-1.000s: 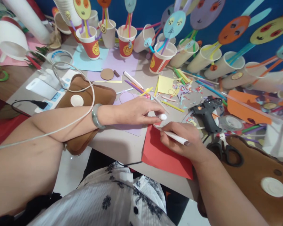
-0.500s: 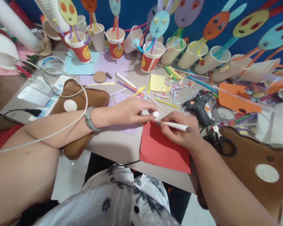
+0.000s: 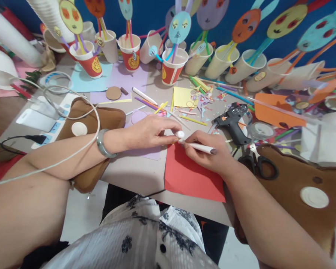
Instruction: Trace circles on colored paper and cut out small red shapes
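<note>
From here I see cups (image 3: 172, 73) with stick-mounted paper faces (image 3: 180, 27) in them, while the left hand (image 3: 149, 130) pinches a small white piece (image 3: 180, 134) and the right (image 3: 208, 151), fingers closed round a pen (image 3: 201, 148), meets it above red paper (image 3: 194, 175).

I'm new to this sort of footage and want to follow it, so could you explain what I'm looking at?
There is no robot here: these are a person's own bare hands, seen from one camera worn on the head, looking forward and down. Every picture comes from it.

The left hand pinches a small white piece, perhaps a cap; the right hand holds a white pen above red paper.

On the table also lie a glue gun, scissors and paper scraps. Behind stand cups with paper faces.
</note>
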A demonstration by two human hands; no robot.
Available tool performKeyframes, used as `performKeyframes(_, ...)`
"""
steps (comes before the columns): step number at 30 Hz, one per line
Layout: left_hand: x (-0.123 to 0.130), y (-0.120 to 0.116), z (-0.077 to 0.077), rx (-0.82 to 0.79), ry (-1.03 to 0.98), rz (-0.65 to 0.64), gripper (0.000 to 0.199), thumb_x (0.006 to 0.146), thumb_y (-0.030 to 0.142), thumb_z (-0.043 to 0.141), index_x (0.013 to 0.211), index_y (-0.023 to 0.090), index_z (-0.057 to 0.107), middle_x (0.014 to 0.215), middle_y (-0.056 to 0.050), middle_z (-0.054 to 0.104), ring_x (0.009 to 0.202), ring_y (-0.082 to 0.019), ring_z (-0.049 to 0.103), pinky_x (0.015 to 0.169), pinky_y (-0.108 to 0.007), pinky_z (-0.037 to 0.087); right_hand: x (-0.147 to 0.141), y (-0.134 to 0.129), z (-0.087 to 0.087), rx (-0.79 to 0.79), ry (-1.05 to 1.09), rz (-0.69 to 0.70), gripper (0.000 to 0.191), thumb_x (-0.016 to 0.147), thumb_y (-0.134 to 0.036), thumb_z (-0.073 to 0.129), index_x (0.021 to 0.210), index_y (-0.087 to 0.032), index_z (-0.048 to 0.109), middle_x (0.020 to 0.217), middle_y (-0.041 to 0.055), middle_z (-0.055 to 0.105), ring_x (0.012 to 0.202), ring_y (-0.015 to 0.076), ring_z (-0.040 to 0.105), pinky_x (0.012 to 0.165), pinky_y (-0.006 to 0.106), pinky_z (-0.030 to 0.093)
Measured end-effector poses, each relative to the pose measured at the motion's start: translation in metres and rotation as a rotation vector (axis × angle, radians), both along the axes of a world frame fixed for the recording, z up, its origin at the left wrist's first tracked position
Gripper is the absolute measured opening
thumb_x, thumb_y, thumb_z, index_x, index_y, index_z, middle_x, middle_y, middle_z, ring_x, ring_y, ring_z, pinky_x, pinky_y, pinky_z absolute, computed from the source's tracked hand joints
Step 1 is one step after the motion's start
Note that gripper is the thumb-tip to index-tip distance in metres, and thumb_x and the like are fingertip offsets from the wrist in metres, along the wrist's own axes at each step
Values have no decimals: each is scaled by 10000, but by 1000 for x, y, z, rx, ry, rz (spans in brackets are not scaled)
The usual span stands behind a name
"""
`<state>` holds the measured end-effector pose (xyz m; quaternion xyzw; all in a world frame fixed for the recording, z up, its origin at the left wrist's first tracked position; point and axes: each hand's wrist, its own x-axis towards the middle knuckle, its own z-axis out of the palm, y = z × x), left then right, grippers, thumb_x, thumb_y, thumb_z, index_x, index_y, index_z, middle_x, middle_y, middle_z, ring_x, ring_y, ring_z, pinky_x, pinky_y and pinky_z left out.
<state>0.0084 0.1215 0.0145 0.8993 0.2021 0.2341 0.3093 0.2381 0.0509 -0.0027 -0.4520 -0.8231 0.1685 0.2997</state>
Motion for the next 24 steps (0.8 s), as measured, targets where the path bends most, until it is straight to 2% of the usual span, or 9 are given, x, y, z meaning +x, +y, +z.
performKeyframes(10, 1, 0, 0, 15, -23, -6, 340, 969, 454, 535, 979, 168, 718, 894, -66, 754, 758, -118, 655, 721, -210, 468, -1, -2, 10, -123, 64, 1, 98, 799, -215, 608, 703, -215, 584, 527, -43, 603, 418, 82, 474, 445, 223, 360)
performKeyframes(15, 1, 1, -1, 9, -4, -10, 345, 962, 463, 537, 1008, 169, 712, 888, -63, 751, 754, -126, 648, 728, -225, 464, -3, 1, 13, -100, 229, -179, 98, 791, -238, 651, 704, -201, 624, 605, -7, 648, 495, 110, 528, 472, 246, 405)
performKeyframes(18, 1, 1, -2, 7, -21, -16, 348, 963, 462, 531, 1003, 168, 711, 882, -62, 745, 756, -129, 640, 726, -230, 460, -1, 6, 9, -162, 352, -287, 101, 806, -262, 679, 733, -206, 637, 601, 2, 650, 472, 125, 530, 449, 261, 426)
performKeyframes(21, 2, 2, -3, 28, -55, -36, 349, 969, 463, 521, 982, 168, 706, 866, -66, 729, 768, -138, 635, 736, -242, 459, 1, 12, 8, -269, 444, -316, 186, 863, -346, 674, 745, -210, 629, 516, -15, 598, 399, 121, 487, 387, 258, 398)
performKeyframes(24, 3, 4, -5, 86, -98, -57, 350, 972, 463, 514, 928, 169, 699, 845, -75, 700, 801, -159, 633, 763, -265, 460, 2, 20, 14, -334, 409, -276, 333, 914, -440, 632, 684, -200, 609, 479, -11, 570, 400, 118, 493, 395, 254, 395)
